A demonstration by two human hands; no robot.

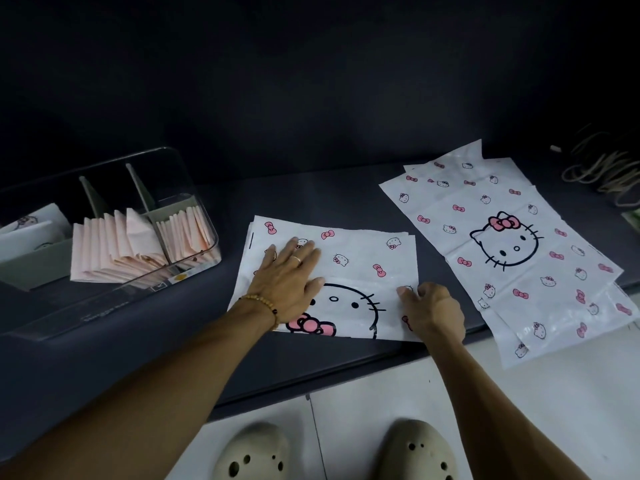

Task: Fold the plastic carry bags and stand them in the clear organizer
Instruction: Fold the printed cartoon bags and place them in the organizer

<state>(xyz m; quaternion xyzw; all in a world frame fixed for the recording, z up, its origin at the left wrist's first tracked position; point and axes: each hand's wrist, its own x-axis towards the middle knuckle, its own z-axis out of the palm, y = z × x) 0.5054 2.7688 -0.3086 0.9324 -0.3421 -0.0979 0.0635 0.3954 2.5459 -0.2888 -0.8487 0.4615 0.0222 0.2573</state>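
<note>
A white carry bag [360, 261] printed with cat faces and pink bows lies folded over on the dark table. My left hand [291, 275] presses flat on its left part, fingers spread. My right hand [433, 310] curls at the bag's near right corner, fingertips pinching its edge. A stack of unfolded bags [512, 244] of the same print lies to the right, its near end hanging over the table edge. The clear organizer [194, 188] stands at the left, with several folded pink bags [117, 244] upright in its middle and right compartments.
The dark table's front edge [346, 372] runs diagonally below the hands. A coil of beige cord [602, 168] lies at the far right. White floor tiles and two beige clogs [252, 452] show at the bottom. A dark wall stands behind.
</note>
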